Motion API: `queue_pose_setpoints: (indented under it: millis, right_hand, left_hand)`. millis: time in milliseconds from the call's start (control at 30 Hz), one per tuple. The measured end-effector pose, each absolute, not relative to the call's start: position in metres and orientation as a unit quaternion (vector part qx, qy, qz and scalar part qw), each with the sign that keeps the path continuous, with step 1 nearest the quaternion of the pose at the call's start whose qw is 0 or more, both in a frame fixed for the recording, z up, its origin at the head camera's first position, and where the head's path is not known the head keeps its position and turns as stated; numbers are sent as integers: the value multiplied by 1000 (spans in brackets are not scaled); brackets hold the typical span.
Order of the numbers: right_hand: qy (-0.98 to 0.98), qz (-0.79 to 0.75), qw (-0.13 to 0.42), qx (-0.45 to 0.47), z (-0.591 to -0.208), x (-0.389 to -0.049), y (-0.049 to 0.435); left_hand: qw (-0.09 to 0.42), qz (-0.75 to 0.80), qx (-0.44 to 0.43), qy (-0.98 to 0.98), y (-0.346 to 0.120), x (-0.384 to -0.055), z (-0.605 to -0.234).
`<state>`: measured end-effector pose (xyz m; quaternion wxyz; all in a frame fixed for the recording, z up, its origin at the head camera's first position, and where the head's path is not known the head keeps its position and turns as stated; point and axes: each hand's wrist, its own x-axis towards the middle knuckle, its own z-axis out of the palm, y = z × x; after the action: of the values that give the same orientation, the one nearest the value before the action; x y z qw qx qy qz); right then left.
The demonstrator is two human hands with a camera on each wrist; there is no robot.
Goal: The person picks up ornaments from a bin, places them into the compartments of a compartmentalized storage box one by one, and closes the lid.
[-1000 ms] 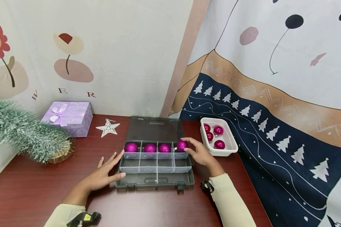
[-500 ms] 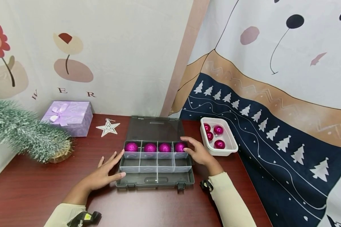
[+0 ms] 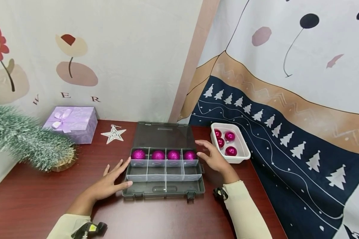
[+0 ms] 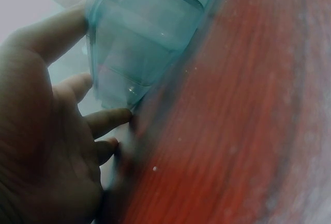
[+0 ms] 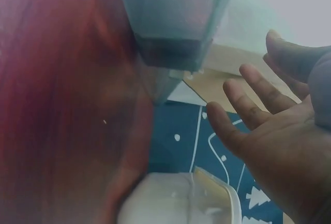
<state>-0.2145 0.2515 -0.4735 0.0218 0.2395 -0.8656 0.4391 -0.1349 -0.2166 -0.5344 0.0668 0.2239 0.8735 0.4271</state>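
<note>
A dark clear compartment box (image 3: 176, 188) lies with its lid (image 3: 164, 135) raised at the back. Four of its rear cells hold one glittery magenta bauble each, the rightmost bauble (image 3: 190, 155) included. My left hand (image 3: 107, 184) rests at the box's left side, fingers and thumb extended along the edge. Nothing is held in my right hand (image 3: 216, 160), which hovers by the right end of the box with loosely bent fingers. In the right wrist view, its fingers (image 5: 240, 105) are spread apart from the box wall (image 5: 170, 50).
On the right, a white tub (image 3: 241, 146) contains several shiny magenta baubles (image 3: 231, 151). A white star ornament (image 3: 114, 134), a lilac gift box (image 3: 77, 127) and a small frosted tree (image 3: 33, 142) stand on the left. Printed cloth hangs behind the table.
The right hand has lowered the rightmost bauble into its cell, let go and drawn back to the right. My left hand has stayed in place.
</note>
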Motion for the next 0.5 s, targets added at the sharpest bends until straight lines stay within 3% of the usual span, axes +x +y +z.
queue_pose_setpoints:
  millis: [500]
  right_hand:
    - [-853,487,70,175,-451,-216,289]
  left_hand:
    - [69,425,224,874,-217,-136,-536]
